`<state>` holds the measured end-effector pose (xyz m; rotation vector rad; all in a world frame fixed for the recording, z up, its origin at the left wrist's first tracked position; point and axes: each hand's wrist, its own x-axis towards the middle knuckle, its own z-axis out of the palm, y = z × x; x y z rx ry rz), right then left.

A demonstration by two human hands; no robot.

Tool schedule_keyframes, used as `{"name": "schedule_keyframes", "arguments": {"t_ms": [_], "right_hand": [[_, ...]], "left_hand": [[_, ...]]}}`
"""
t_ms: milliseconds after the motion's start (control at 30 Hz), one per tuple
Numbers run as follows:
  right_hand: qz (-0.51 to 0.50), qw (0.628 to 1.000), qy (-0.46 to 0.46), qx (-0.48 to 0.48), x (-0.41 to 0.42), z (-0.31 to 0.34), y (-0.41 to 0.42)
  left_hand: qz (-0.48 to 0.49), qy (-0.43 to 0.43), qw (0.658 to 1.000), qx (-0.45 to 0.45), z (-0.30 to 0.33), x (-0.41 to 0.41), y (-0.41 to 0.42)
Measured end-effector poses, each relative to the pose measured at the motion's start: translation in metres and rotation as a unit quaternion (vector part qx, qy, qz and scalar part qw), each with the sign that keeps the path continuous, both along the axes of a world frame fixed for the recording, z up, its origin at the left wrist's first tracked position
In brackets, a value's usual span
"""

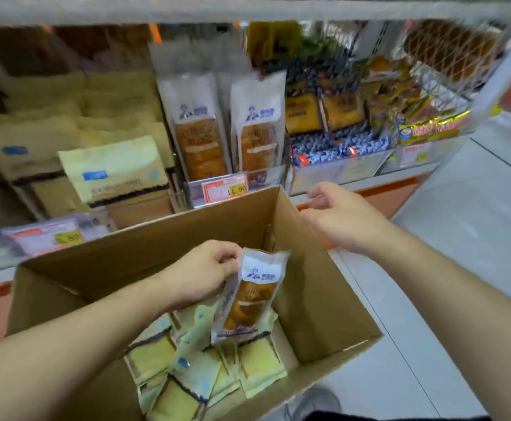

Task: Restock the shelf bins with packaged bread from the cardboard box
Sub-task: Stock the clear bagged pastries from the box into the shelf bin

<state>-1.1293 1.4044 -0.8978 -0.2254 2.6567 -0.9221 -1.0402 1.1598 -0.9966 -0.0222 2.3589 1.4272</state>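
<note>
Step in hand: lifting one pack out of the box, by my reading; it is not yet on the shelf.
Left hand (201, 273): lower centre of the frame, fingers and thumb pinching the top edge of a clear-and-white plastic packet of golden-brown bread (249, 294).
Bread packet: hangs upright, slightly tilted, inside the open brown cardboard box (324, 299), above the packs lying at the bottom.
Right hand (339, 217): centre right, just past the box's far right corner, fingers loosely curled and holding nothing.
Box contents: pale yellow-green flat packets (260, 364) with dark stripes, piled untidily on the box floor.
Target bin: clear plastic shelf bin (274, 177) with an orange-red price label, upper centre, directly behind the box; two matching bread packets (199, 135) stand upright in it.
Other shelf stock: tan and pale-green pouches (114, 171) at left, blue-and-white wrapped items (339, 147) at right; blurred.
Next move calls for: raising the packet clear of the box's far wall and standing it upright, label forward, with its matches; the free hand could steady the row.
</note>
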Motion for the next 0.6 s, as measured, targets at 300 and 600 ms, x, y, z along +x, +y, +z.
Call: {"name": "schedule_keyframes", "arguments": {"t_ms": [300,600], "right_hand": [[0.166,0.977,-0.016,-0.134,0.032,0.046,-0.027],[0.112,0.962,0.126,-0.216,0.026,0.067,-0.064]], "left_hand": [[0.061,0.197,0.977,0.046,0.140,0.017,-0.018],[0.092,0.324,0.938,0.088,0.195,0.019,-0.026]]}}
